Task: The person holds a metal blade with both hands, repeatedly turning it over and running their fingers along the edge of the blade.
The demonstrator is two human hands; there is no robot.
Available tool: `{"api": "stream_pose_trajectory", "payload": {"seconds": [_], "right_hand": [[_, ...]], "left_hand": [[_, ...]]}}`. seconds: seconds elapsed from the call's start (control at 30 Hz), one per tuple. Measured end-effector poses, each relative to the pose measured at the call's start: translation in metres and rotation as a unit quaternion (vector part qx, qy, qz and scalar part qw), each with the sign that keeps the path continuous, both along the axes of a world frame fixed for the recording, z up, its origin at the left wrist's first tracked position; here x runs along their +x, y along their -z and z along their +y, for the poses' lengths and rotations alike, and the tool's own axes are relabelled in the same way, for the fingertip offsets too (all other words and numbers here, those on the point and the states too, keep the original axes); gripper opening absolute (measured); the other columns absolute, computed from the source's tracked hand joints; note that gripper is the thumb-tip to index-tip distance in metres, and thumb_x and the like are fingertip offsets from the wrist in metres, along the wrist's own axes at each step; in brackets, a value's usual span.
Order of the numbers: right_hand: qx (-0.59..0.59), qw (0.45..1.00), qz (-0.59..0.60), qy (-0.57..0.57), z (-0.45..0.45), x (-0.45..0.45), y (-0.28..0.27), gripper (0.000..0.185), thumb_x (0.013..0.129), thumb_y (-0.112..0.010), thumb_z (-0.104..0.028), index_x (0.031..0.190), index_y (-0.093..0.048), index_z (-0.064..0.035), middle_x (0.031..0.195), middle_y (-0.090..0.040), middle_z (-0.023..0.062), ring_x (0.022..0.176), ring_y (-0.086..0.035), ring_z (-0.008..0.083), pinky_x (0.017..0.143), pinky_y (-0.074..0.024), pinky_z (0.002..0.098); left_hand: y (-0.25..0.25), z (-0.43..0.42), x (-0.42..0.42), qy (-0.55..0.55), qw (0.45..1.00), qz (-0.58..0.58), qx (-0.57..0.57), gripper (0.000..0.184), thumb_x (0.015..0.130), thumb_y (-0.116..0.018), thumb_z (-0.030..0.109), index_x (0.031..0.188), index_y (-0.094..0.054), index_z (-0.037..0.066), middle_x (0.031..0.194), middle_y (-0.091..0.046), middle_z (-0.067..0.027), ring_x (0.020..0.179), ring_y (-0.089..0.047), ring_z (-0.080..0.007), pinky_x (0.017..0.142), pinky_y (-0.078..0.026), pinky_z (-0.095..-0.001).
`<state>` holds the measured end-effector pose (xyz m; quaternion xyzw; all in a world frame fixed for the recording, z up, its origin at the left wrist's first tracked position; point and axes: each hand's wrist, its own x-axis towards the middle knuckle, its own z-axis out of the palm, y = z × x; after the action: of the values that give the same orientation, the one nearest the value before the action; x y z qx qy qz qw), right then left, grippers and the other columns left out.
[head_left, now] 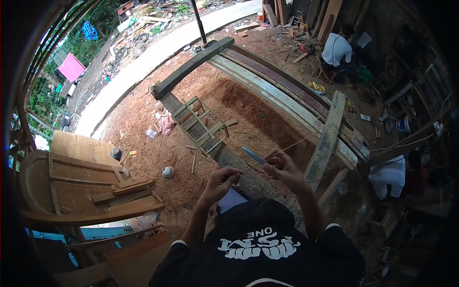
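Observation:
My left hand (222, 183) is closed in a pinch on one end of a thin pale strip (297, 143), which looks like cane or bamboo. My right hand (286, 171) is closed around a knife (255, 155); its handle is hidden in the fingers and its grey-blue blade points up and left. The strip runs from my left fingers past the blade and out beyond my right hand. Both hands are in front of my chest, above a long wooden plank (246, 178). A small wooden frame with crossbars (203, 125) lies on that plank, farther forward.
Long boards (277, 91) stretch along the right, with a beam (327, 134) across them. Wood shavings (258, 115) cover the ground. A curved wooden panel (38, 182) lies at left, near a white round object (168, 172). One person (337, 50) sits at upper right; another (389, 177) is lower right.

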<state>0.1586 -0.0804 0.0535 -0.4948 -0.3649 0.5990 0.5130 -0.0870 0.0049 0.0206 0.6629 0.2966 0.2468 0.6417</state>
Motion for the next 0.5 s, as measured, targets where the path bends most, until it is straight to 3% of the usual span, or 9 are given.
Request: {"api": "stream_pose_trajectory", "payload": {"seconds": [0.1, 0.3, 0.4, 0.5], "right_hand": [[0.025, 0.999, -0.016, 0.011, 0.003, 0.001, 0.006, 0.029, 0.093, -0.071, -0.024, 0.11, -0.053, -0.0101, 0.088, -0.061, -0.0003, 0.07, -0.052, 0.0013, 0.055, -0.0376, 0.016], [0.023, 0.997, 0.012, 0.067, 0.008, -0.003, 0.006, 0.029, 0.095, -0.069, -0.024, 0.111, -0.05, -0.0106, 0.082, -0.055, -0.0031, 0.062, -0.042, -0.0004, 0.05, -0.0306, 0.0159], [0.01, 0.999, 0.044, 0.029, 0.01, -0.004, 0.01, 0.033, 0.094, -0.07, -0.027, 0.113, -0.05, -0.0081, 0.096, -0.064, 0.0034, 0.077, -0.055, 0.0053, 0.06, -0.0399, 0.0198], [0.015, 1.0, 0.0, -0.012, 0.013, -0.009, 0.012, 0.035, 0.094, -0.07, -0.027, 0.115, -0.048, -0.0094, 0.098, -0.062, 0.003, 0.077, -0.055, 0.0049, 0.058, -0.0388, 0.0188]], "left_hand": [[0.004, 0.003, -0.007, -0.013, 1.0, -0.002, 0.007, 0.017, 0.097, -0.059, 0.003, 0.111, -0.067, -0.002, 0.09, -0.066, -0.0032, 0.082, -0.062, -0.0082, 0.073, -0.051, -0.0239], [0.004, 0.009, -0.009, -0.001, 1.0, 0.018, 0.008, 0.019, 0.097, -0.06, 0.007, 0.114, -0.067, 0.0, 0.09, -0.067, -0.0035, 0.081, -0.062, -0.0082, 0.073, -0.051, -0.024], [-0.011, 0.009, 0.013, -0.022, 0.999, 0.021, 0.011, 0.021, 0.097, -0.06, 0.008, 0.116, -0.066, 0.0, 0.09, -0.067, -0.0035, 0.082, -0.062, -0.0082, 0.074, -0.051, -0.0239], [-0.019, 0.004, 0.033, -0.015, 0.998, 0.025, 0.057, 0.024, 0.098, -0.06, 0.01, 0.12, -0.065, 0.001, 0.092, -0.068, -0.005, 0.086, -0.064, -0.009, 0.077, -0.051, -0.0231]]}}
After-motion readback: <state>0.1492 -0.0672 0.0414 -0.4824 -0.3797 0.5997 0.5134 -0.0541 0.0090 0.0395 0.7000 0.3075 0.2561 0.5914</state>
